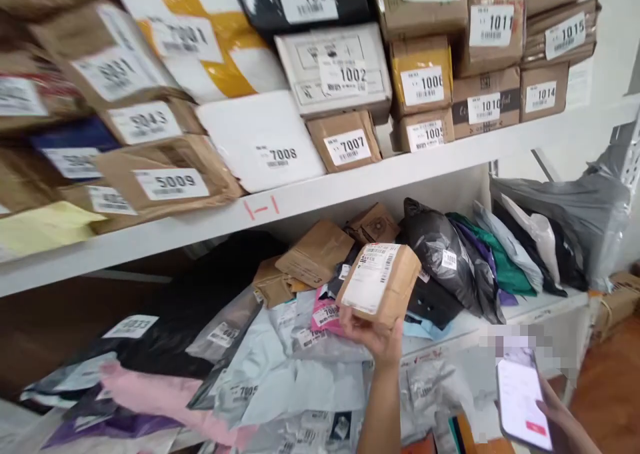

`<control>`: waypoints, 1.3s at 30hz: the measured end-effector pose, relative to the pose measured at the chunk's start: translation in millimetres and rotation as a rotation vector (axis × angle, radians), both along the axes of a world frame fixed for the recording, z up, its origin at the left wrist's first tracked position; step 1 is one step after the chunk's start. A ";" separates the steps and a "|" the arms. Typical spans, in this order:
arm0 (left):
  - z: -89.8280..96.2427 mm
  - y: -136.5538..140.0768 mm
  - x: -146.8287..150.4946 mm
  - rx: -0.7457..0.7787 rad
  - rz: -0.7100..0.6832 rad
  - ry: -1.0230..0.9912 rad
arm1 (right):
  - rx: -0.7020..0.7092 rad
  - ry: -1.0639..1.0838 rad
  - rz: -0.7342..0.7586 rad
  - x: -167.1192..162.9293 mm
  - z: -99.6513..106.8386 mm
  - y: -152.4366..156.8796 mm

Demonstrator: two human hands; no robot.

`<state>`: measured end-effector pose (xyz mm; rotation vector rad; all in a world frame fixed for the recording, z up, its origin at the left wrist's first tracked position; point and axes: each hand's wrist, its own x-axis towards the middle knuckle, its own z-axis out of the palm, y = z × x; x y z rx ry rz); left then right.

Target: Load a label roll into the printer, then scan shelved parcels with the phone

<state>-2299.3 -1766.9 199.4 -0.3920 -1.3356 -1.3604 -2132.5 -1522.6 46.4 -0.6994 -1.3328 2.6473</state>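
My left hand (373, 334) grips a brown cardboard box (400, 284) from below, holding it up in front of the middle shelf. A white shipping label covers the side of the box facing me. At the lower right, my right hand (560, 407) is closed around a smartphone (523, 397) with its screen lit. A red button shows at the bottom of the screen, and the thumb lies near it. Behind the raised box are a pink bag (327, 315), a tilted brown carton (317, 251) and a dark grey plastic parcel (435, 244) labelled 1003.
An upper white shelf (300, 209) carries several numbered boxes, among them parcel 7008 (260, 131) and box 5009 (173, 174). Soft mailing bags (300, 387) lie heaped below on the left. Upright bags (520, 261) lean at the right, near the shelf post (631, 147).
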 end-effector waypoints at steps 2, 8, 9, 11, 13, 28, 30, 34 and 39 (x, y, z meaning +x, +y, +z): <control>-20.1 7.3 -4.1 -0.208 0.156 0.062 | -0.119 0.079 0.062 -3.4 21.8 -11.3; -71.4 10.0 -6.7 -0.452 0.215 0.021 | -0.306 -0.018 0.008 -38.0 77.3 -37.2; -76.1 9.7 -5.7 -0.450 0.220 0.028 | -0.307 -0.060 -0.020 -42.7 79.1 -40.1; -82.9 9.4 -3.5 -0.440 0.215 0.031 | -0.304 -0.114 -0.072 -50.0 77.7 -45.5; -87.6 9.7 -1.7 -0.430 0.201 0.037 | -0.305 -0.169 -0.098 -54.6 73.3 -50.6; -84.6 16.6 4.9 -0.382 0.209 0.070 | -0.320 -0.191 -0.070 -39.5 82.4 -66.0; -84.7 16.4 5.1 -0.386 0.203 0.062 | -0.298 -0.164 -0.062 -36.8 82.7 -65.7; -87.9 15.8 3.8 -0.383 0.174 0.055 | -0.264 -0.128 -0.063 -34.8 82.1 -67.9; -90.4 15.4 3.8 -0.382 0.145 0.032 | -0.249 -0.151 -0.066 -37.7 78.0 -70.5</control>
